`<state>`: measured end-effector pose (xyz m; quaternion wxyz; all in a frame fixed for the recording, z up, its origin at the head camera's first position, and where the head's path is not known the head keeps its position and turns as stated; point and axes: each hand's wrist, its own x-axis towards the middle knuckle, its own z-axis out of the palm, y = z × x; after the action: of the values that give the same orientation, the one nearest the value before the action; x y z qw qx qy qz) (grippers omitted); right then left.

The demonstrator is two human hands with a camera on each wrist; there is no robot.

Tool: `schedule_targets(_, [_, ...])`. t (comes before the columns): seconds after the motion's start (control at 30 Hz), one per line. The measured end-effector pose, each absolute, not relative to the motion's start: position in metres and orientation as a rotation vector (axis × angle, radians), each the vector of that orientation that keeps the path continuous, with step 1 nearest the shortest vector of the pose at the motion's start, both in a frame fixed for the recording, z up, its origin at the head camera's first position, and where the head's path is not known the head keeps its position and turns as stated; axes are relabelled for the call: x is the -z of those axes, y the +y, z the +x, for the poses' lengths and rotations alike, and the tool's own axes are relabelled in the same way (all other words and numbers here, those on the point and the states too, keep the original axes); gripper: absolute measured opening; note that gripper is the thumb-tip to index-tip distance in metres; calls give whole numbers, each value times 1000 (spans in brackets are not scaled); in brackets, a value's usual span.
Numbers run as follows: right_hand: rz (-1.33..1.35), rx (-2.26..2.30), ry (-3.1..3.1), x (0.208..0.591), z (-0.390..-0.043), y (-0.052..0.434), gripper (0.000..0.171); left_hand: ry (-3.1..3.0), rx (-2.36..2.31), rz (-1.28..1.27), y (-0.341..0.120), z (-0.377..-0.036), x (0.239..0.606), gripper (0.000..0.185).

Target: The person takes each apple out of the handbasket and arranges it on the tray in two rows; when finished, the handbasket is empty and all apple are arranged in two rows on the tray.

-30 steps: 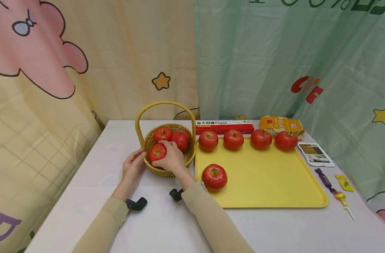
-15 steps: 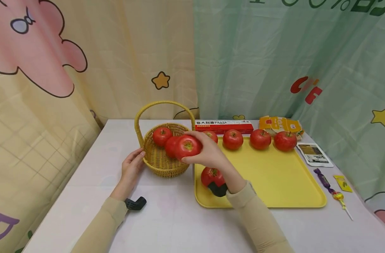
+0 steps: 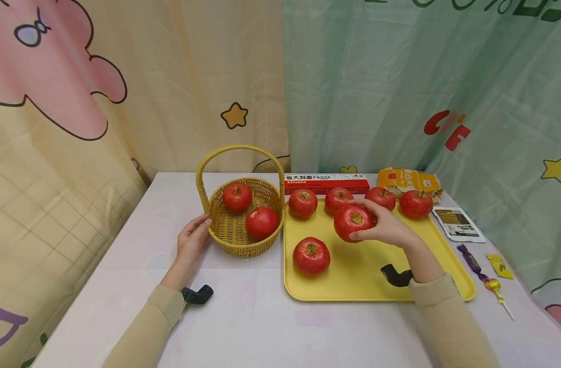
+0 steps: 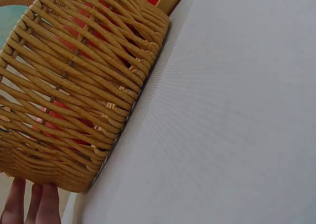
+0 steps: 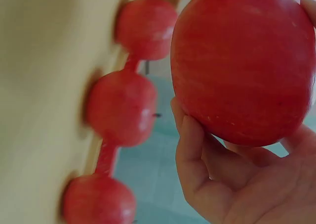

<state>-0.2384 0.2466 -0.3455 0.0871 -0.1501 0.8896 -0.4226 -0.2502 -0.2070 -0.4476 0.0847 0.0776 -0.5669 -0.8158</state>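
My right hand [image 3: 381, 227] grips a red apple [image 3: 352, 222] [image 5: 244, 61] and holds it a little above the middle of the yellow tray [image 3: 441, 266]. A row of apples [image 3: 303, 203] lies along the tray's far edge, and one more apple [image 3: 311, 255] sits near its front left corner. The wicker basket [image 3: 229, 240] [image 4: 74, 95] stands left of the tray with two apples [image 3: 237, 198] in it. My left hand [image 3: 193, 243] rests with straight fingers against the basket's left side; its fingertips [image 4: 29, 204] show below the weave.
A red pasta box [image 3: 326, 183] and an orange packet [image 3: 406, 180] lie behind the tray. Right of the tray are a small printed packet [image 3: 459, 224], a wrapped candy [image 3: 473, 260] and a lollipop [image 3: 498, 289]. Curtains hang close behind the table.
My right hand lifted an apple out of the basket and carried it rightward over the tray. The basket went from three apples to two. The left hand stayed put.
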Motion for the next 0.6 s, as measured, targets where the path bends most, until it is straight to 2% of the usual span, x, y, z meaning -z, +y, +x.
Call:
schedule_targets(0.33, [-592, 1093, 2508, 375, -239, 265, 67, -1693, 2444, 246, -208, -249, 446, 23])
schedule_targets(0.6, [-568, 1002, 2477, 385, -238, 266, 66, -1688, 2442, 249, -206, -249, 445, 27])
